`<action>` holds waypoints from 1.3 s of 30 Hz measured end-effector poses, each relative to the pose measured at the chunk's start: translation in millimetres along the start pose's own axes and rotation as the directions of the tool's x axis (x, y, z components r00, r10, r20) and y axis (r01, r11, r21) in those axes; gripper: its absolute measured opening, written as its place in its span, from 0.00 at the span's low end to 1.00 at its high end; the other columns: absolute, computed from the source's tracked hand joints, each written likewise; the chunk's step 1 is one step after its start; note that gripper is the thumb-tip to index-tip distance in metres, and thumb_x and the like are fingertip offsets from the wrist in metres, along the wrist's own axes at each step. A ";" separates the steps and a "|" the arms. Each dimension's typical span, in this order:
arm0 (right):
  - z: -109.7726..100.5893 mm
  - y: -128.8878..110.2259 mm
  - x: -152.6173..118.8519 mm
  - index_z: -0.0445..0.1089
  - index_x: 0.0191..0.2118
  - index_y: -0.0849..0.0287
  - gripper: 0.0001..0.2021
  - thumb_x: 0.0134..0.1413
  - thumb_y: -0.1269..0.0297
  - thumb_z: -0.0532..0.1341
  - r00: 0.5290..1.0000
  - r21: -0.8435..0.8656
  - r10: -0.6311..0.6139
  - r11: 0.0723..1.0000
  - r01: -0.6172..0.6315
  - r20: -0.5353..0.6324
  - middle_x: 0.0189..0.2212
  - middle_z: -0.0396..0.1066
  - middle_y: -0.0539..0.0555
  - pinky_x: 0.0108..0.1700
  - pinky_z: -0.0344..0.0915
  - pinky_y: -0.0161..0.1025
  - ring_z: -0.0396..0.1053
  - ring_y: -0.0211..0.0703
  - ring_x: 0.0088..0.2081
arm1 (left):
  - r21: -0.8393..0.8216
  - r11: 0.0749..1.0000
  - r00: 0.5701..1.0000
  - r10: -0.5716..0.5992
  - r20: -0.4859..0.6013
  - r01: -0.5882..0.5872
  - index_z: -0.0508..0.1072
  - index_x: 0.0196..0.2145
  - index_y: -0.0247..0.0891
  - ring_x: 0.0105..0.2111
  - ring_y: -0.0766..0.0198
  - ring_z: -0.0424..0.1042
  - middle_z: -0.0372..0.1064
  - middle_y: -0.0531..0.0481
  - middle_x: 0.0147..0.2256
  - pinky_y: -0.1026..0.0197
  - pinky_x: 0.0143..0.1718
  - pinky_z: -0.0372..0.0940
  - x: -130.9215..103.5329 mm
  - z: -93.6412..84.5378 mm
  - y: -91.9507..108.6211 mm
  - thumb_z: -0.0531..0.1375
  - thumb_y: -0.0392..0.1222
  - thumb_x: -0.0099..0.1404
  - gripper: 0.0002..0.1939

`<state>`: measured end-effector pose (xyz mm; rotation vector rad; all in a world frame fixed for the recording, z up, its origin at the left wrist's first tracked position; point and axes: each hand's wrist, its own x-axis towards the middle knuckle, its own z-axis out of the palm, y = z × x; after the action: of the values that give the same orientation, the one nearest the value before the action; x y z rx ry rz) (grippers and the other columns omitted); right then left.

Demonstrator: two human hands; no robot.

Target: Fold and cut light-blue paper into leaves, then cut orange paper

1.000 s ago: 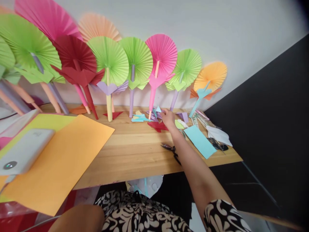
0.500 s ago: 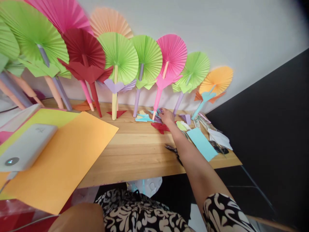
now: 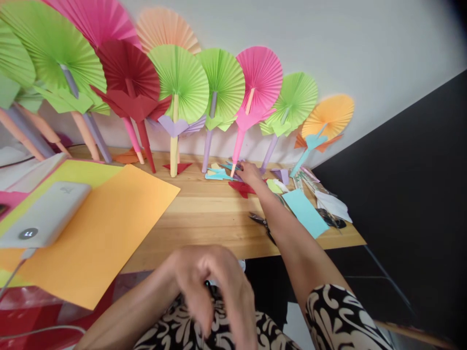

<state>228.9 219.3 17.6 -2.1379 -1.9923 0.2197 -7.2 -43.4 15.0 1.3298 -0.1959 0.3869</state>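
Has right hand (image 3: 251, 174) among paper scraps (image 3: 233, 166), just beside pink fan (image 3: 260, 73) and red cutout (image 3: 242, 188); cannot tell its grip. Has left hand (image 3: 221, 265) half-curled, empty, with table (image 3: 204, 209) and scissors (image 3: 260, 220) beyond.

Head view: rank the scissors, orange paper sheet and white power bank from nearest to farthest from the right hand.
From the right hand:
1. Scissors: on its near side.
2. Orange paper sheet: to its left.
3. White power bank: farthest left, lying partly on that sheet.
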 end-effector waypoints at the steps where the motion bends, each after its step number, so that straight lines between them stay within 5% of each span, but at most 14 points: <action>1: 1.2 -0.5 0.5 0.74 0.52 0.53 0.18 0.54 0.64 0.63 1.000 0.004 0.002 1.000 -0.002 0.001 0.47 0.76 0.57 0.49 0.65 0.42 0.72 0.53 0.49 | -0.074 0.997 1.000 0.010 0.003 -0.010 0.83 0.38 0.39 0.37 0.51 0.79 0.78 0.37 0.34 0.58 0.35 0.71 12.5 -20.3 3.3 0.56 0.74 0.56 0.35; 3: 3.7 -0.4 1.0 0.74 0.51 0.54 0.18 0.54 0.67 0.63 1.000 0.029 0.011 1.000 -0.011 -0.008 0.48 0.76 0.58 0.50 0.65 0.44 0.71 0.54 0.50 | -0.158 0.986 0.986 0.023 -0.166 -0.049 0.82 0.38 0.36 0.35 0.54 0.78 0.78 0.38 0.34 0.56 0.40 0.70 31.7 -48.2 4.9 0.61 0.65 0.60 0.28; 6: 6.7 1.9 1.6 0.75 0.50 0.53 0.16 0.55 0.69 0.61 0.999 0.118 0.025 0.993 -0.020 -0.040 0.48 0.76 0.57 0.52 0.64 0.43 0.70 0.52 0.51 | -0.232 0.969 0.931 -0.003 -0.366 -0.088 0.82 0.40 0.35 0.32 0.59 0.75 0.77 0.41 0.32 0.57 0.40 0.68 44.8 -57.3 -2.9 0.62 0.57 0.64 0.21; 13: -1.7 23.8 -10.6 0.75 0.42 0.58 0.12 0.56 0.62 0.57 0.985 0.504 0.125 0.862 -0.047 -0.123 0.37 0.77 0.51 0.43 0.67 0.37 0.73 0.43 0.40 | -0.139 0.989 0.904 -0.103 -0.416 0.049 0.81 0.39 0.33 0.32 0.61 0.73 0.76 0.43 0.31 0.59 0.39 0.67 48.6 -47.3 -14.8 0.63 0.62 0.61 0.26; 19: -36.1 48.5 -65.2 0.67 0.33 0.58 0.11 0.52 0.54 0.59 0.988 0.792 0.152 0.607 -0.064 -0.037 0.30 0.75 0.52 0.33 0.69 0.36 0.73 0.39 0.30 | -0.012 0.995 0.874 -0.095 -0.477 0.102 0.80 0.38 0.32 0.32 0.62 0.73 0.76 0.42 0.31 0.61 0.38 0.66 55.3 -47.3 -12.5 0.61 0.63 0.62 0.27; 23: -43.6 37.3 -94.4 0.68 0.34 0.57 0.13 0.47 0.53 0.65 0.997 0.880 0.067 0.472 -0.051 0.022 0.31 0.76 0.52 0.34 0.71 0.36 0.73 0.37 0.29 | 0.206 0.955 0.844 -0.075 -0.531 0.215 0.79 0.35 0.31 0.31 0.64 0.72 0.77 0.45 0.31 0.64 0.35 0.65 63.8 -55.5 0.1 0.58 0.59 0.66 0.25; 26: -39.7 17.9 -100.1 0.69 0.36 0.56 0.17 0.44 0.52 0.69 0.999 0.917 -0.010 0.398 -0.034 0.041 0.30 0.75 0.50 0.34 0.72 0.37 0.72 0.38 0.29 | 0.549 0.709 0.763 0.024 -0.646 0.442 0.78 0.32 0.34 0.29 0.65 0.70 0.76 0.48 0.30 0.65 0.31 0.61 65.2 -82.0 18.2 0.55 0.47 0.69 0.16; 29: -39.1 3.5 -99.1 0.69 0.38 0.55 0.18 0.44 0.51 0.69 0.998 0.944 -0.050 0.330 -0.010 0.028 0.32 0.73 0.49 0.35 0.72 0.38 0.71 0.37 0.31 | 0.618 0.117 0.610 0.101 -0.786 0.777 0.78 0.30 0.37 0.31 0.62 0.72 0.76 0.48 0.31 0.63 0.34 0.62 65.2 -123.4 39.0 0.54 0.39 0.67 0.14; 32: -44.0 -0.5 -100.4 0.70 0.40 0.53 0.18 0.45 0.52 0.68 0.998 0.969 -0.064 0.247 0.021 -0.006 0.33 0.71 0.47 0.36 0.72 0.37 0.69 0.36 0.32 | 0.524 0.001 0.518 0.147 -0.843 0.852 0.78 0.41 0.39 0.40 0.55 0.75 0.77 0.43 0.39 0.60 0.38 0.65 72.4 -164.3 51.4 0.53 0.37 0.67 0.13; 35: -48.3 2.6 -106.0 0.71 0.40 0.52 0.17 0.43 0.55 0.70 0.999 0.988 -0.050 0.151 0.026 -0.019 0.30 0.68 0.46 0.34 0.69 0.34 0.67 0.35 0.31 | 0.485 -0.062 0.489 0.146 -0.860 0.872 0.73 0.52 0.41 0.48 0.53 0.73 0.75 0.42 0.47 0.58 0.45 0.66 87.2 -194.2 51.0 0.55 0.37 0.67 0.17; 39: -47.6 11.8 -114.2 0.69 0.36 0.54 0.16 0.42 0.55 0.70 1.000 0.990 0.018 0.143 -0.016 0.013 0.24 0.64 0.44 0.25 0.60 0.29 0.61 0.32 0.25 | 0.442 -0.120 0.452 0.074 -0.889 0.889 0.73 0.51 0.36 0.47 0.49 0.74 0.76 0.37 0.46 0.55 0.45 0.67 104.3 -218.9 42.2 0.59 0.35 0.64 0.17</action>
<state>243.7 102.3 56.7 -1.1513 -1.0731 1.1800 55.1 193.5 38.9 2.3410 1.6807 0.2921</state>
